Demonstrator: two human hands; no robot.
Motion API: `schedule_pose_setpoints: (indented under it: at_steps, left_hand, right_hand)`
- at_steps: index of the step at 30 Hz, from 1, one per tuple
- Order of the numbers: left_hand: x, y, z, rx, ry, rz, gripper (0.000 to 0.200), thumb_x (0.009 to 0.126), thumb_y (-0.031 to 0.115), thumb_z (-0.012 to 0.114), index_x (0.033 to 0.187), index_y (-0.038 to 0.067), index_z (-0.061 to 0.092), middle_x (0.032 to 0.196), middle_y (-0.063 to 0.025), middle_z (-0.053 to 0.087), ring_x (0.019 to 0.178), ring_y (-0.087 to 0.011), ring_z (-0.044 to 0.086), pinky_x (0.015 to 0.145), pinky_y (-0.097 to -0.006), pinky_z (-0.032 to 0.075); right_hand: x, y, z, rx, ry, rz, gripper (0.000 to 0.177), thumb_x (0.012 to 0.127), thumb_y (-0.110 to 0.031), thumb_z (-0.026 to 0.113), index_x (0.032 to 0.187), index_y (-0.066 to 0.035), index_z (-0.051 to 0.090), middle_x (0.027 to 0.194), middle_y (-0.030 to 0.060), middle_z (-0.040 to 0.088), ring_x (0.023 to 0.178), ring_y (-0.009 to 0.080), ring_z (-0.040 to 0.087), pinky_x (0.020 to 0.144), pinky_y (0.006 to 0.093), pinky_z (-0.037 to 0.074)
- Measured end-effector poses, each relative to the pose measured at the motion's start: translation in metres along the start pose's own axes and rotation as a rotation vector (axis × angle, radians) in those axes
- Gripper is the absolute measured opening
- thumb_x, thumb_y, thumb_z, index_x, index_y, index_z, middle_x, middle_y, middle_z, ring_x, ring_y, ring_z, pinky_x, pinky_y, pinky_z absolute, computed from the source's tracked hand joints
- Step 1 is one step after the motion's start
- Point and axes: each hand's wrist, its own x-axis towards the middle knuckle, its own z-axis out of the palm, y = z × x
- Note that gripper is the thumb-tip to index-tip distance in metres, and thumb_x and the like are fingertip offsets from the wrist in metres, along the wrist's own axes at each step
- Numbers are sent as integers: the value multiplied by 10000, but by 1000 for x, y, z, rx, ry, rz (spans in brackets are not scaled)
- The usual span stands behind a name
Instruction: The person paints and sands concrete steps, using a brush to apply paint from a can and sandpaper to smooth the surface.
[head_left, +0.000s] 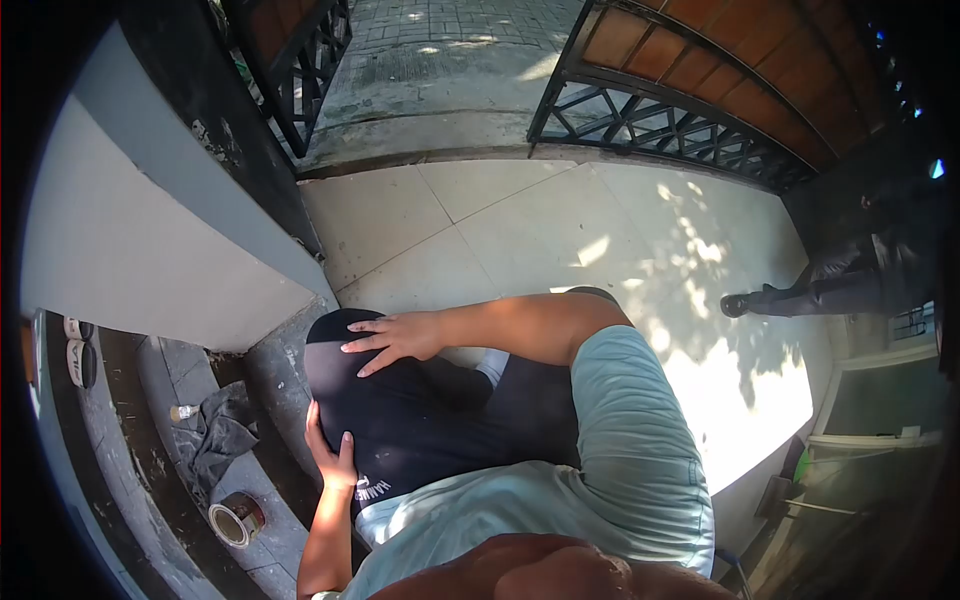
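My right hand [395, 340] lies on my bent knee in black shorts [430, 420], its fingers spread and nothing in it. Lower down, my left hand [332, 455] rests against the outer side of the same leg, thumb apart from the fingers, also without an object. To the left on the tiled steps are a crumpled dark grey cloth [225, 435] and a small paintbrush [184, 412] beside it. An open paint can [237, 520] with smears on its rim stands nearer to me. Neither hand touches these.
Slippers [81, 362] lie on a step at the far left. A white wall [160, 240] rises beside the steps. Ahead is a tiled floor [520, 220], with a wood-and-metal gate [690, 90] standing open beyond it. Something like a dark-clothed leg [800, 298] shows at the right.
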Motion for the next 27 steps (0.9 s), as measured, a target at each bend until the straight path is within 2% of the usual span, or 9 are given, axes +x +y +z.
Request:
schedule_pose_setpoints:
  at_steps: [2,5,9,11,15,18,22,27]
  left_hand:
    - [-4,3,-2,9,22,-40,781,805,83,655,1546,-20,430,1582,-225,453,1462,-386,413,1259,-470,245]
    - [-3,7,-9,56,9,-52,800,808,159,720,1548,28,444,1603,-210,447,1480,-389,414,1252,-478,264]
    - [-4,5,-14,26,-6,-74,819,820,173,750,1563,52,427,1649,-192,397,1504,-393,381,1248,-483,280]
    - [-4,5,-16,52,-11,-69,834,822,202,785,1568,82,432,1651,-185,396,1498,-402,387,1236,-488,293]
    - [-6,4,-19,48,-18,-77,796,849,233,792,1551,82,449,1653,-199,384,1505,-384,404,1235,-482,311]
    - [-6,3,-19,-34,-30,-113,788,854,191,753,1563,67,431,1662,-213,367,1554,-377,337,1264,-481,265]
    - [-8,0,-19,-33,-31,-118,782,871,205,754,1568,80,422,1665,-214,356,1557,-375,332,1267,-477,267]
    - [-7,-1,-20,-2,-24,-102,780,871,221,766,1565,90,433,1657,-211,372,1541,-382,357,1256,-480,291]
  right_hand:
    - [6,0,-4,10,-55,0,1017,729,115,670,1587,-384,449,1777,15,118,1620,391,136,1249,523,360]
    - [11,3,-4,27,-93,27,1011,736,102,680,1579,-406,452,1784,0,90,1625,372,135,1202,511,428]
    - [16,8,5,30,-82,30,957,778,146,610,1560,-393,489,1771,-5,151,1616,374,169,1212,484,417]
    - [19,3,-4,39,-155,76,941,782,155,603,1553,-375,503,1763,8,174,1612,378,178,1212,465,422]
    - [21,5,0,36,-151,92,904,773,151,626,1514,-361,547,1753,21,204,1603,394,201,1179,482,456]
    - [22,6,1,19,-108,64,869,773,143,637,1488,-348,576,1738,35,245,1590,408,232,1167,498,466]
    - [24,6,-1,58,-72,49,819,774,139,642,1451,-321,615,1709,74,311,1563,447,276,1179,513,451]
    - [25,7,3,57,-49,37,799,775,129,644,1447,-302,620,1701,88,328,1551,463,293,1176,522,447]
